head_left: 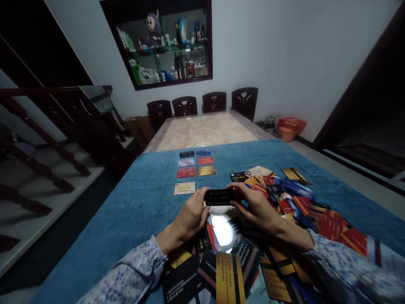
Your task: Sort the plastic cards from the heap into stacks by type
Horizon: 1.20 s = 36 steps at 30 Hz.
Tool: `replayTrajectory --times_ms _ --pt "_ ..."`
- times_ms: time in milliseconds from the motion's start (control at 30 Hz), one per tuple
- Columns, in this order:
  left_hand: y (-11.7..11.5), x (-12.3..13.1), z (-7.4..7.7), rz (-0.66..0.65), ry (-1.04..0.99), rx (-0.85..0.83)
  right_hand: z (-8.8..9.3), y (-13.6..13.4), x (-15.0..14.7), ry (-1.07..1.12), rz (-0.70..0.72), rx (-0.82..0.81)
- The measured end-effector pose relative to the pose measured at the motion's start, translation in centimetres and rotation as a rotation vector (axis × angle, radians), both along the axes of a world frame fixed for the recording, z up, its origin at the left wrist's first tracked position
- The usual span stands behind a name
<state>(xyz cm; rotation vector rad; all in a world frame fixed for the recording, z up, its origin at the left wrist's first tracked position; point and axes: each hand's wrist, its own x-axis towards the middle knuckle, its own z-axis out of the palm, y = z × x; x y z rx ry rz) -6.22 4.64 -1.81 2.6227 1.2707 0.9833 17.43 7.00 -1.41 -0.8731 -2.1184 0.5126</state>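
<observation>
The left hand grips one end of a black card between thumb and fingers, and the right hand pinches the other end. The card is held up between them, its printed face showing. Below and around the wrists lies a loose heap of overlapping cards, spreading out past the right forearm. Just beyond the left hand a cream card lies flat, with three pairs of cards behind it, all on a blue cloth. Farther off, bare table, then four chairs by the wall
</observation>
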Motion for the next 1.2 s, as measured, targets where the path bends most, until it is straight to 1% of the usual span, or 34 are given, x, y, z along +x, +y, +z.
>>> replayTrajectory --times_ms 200,333,433,600,733,833,1000,1200 --pt "0.5 -0.3 0.2 -0.002 0.022 0.104 -0.2 0.1 -0.2 -0.045 0.039 0.062" --pt "1.0 -0.7 0.7 0.003 0.034 0.115 0.0 0.9 -0.7 -0.161 0.004 0.173" --pt "1.6 -1.1 1.3 0.006 0.039 0.101 0.6 2.1 -1.0 -0.244 -0.023 0.265" --pt "3.3 -2.4 2.7 0.007 0.057 0.071 2.5 4.7 -1.8 -0.311 -0.023 0.361" --pt "5.7 -4.0 4.1 0.019 0.07 0.093 3.7 7.7 -3.2 -0.322 0.013 0.382" --pt "8.0 -5.4 4.8 0.03 0.128 0.114 4.2 10.4 -4.6 -0.307 0.035 0.38" --pt "12.0 -7.6 5.2 0.062 0.163 0.094 5.1 14.5 -7.3 -0.406 0.031 0.358" --pt "16.6 -9.7 5.3 0.133 0.209 -0.026 6.1 18.1 -10.4 -0.575 -0.019 0.314"
